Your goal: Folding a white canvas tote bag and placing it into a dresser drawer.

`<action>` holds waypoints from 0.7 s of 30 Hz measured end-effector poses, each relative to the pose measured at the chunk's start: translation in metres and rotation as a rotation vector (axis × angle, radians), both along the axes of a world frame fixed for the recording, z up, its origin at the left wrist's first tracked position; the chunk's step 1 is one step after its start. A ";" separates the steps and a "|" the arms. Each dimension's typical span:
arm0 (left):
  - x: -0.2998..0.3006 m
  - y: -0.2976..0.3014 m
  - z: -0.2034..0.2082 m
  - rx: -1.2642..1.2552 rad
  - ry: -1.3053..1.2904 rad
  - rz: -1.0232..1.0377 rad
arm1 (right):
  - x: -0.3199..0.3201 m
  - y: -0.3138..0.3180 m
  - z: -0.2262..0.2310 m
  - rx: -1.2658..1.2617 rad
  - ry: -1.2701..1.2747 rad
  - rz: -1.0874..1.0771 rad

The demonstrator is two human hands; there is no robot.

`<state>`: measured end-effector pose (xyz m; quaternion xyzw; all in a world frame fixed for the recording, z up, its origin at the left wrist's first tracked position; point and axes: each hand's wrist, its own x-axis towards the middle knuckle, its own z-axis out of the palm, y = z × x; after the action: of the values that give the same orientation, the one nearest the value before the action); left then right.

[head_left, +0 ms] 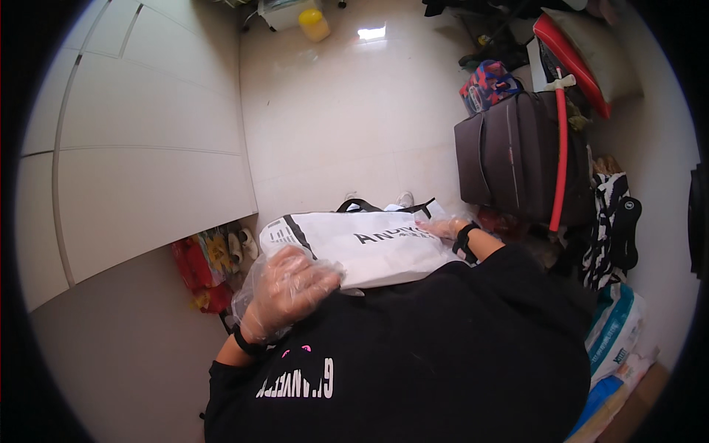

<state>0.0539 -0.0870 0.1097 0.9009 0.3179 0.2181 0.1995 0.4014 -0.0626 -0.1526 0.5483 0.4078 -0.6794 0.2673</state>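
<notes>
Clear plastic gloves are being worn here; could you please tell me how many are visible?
2: one glove on the left hand, the other on the right hand, by the white bag.

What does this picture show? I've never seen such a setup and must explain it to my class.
No machine here, only a person in clear plastic gloves. A fisheye camera on the head looks down, bending straight edges. The left hand, curled, is at the lower left side of a white bag; the right hand touches its upper right part. Their grip is hard to judge. Beyond is pale floor, with white cabinets left and a dark suitcase right.
</notes>
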 end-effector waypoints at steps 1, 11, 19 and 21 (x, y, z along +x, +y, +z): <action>0.001 0.006 -0.001 0.045 0.007 0.039 | 0.003 0.014 0.000 0.126 -0.008 0.131; 0.015 0.058 -0.002 0.264 -0.003 0.214 | -0.062 0.064 0.169 0.603 0.908 0.141; -0.010 0.054 -0.006 0.316 0.102 0.290 | -0.053 -0.016 0.092 1.030 0.638 0.152; -0.012 0.055 -0.007 0.369 0.103 0.311 | -0.052 -0.019 0.099 0.823 0.446 0.204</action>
<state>0.0415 -0.0322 0.1024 0.8721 0.4174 0.2545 -0.0207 0.3494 -0.0816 -0.0540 0.4064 0.7423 -0.5327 -0.0008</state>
